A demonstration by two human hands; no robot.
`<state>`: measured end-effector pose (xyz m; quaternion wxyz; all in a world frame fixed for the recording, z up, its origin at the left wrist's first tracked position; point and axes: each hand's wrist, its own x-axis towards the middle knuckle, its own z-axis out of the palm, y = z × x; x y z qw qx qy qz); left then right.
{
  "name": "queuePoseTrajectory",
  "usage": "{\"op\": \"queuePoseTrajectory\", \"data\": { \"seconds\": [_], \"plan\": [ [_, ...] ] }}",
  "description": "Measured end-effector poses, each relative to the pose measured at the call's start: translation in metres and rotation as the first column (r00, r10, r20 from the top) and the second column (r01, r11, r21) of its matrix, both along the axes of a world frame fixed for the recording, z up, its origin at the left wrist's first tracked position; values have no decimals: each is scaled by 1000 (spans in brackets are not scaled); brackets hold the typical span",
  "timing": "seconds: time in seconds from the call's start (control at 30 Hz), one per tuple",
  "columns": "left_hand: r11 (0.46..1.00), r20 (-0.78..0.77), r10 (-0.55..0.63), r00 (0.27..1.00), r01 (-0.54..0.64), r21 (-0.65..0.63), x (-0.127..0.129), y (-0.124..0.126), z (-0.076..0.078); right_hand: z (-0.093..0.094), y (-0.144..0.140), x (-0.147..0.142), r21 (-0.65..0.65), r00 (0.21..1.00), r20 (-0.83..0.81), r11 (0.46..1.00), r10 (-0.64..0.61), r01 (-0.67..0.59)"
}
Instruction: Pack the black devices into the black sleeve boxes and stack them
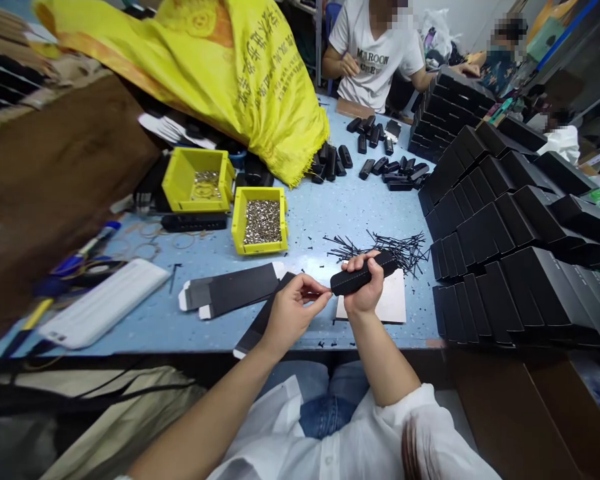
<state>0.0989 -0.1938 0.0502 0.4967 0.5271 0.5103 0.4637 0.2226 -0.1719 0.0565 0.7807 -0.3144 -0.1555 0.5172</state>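
Observation:
My right hand is wrapped round a black oblong case with a stitched-looking seam, held over the table. At the near left end of the case, the fingertips of my left hand are pinched together; what they hold, if anything, is too small to name. Under my right hand lies a pale flat board. Just beyond it spreads a heap of thin black strips, like cable ties. Flattened black cartons lie to the left of my left hand, one partly beneath it.
Yellow bins of small metal parts and rings stand left of centre. Black boxes are stacked high on the right. A yellow sack and more black cases lie farther back. A co-worker sits opposite.

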Motion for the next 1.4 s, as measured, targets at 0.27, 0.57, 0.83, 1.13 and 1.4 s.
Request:
{"op": "queuePoseTrajectory", "data": {
  "seconds": [0.27,0.57,0.83,1.13,1.4],
  "plan": [
    [982,-311,-62,948,113,148,-19,-9,-21,-26,-14,14,-46,970,244,998,-25,38],
    [508,-889,-371,269,860,49,-104,45,-34,-72,-22,85,-160,767,617,982,178,-99],
    [721,117,-693,712,690,67,-80,29,-51,0,-27,60,57,953,263,984,149,-170],
    [355,655,-678,333,929,-104,-71,16,-77,1,-8,6,54,666,636,839,388,-541],
    [980,-517,-155,842,198,29,-63,-15,-55,-33,-4,-2,-27,511,786,845,349,-535]
  ]
}}
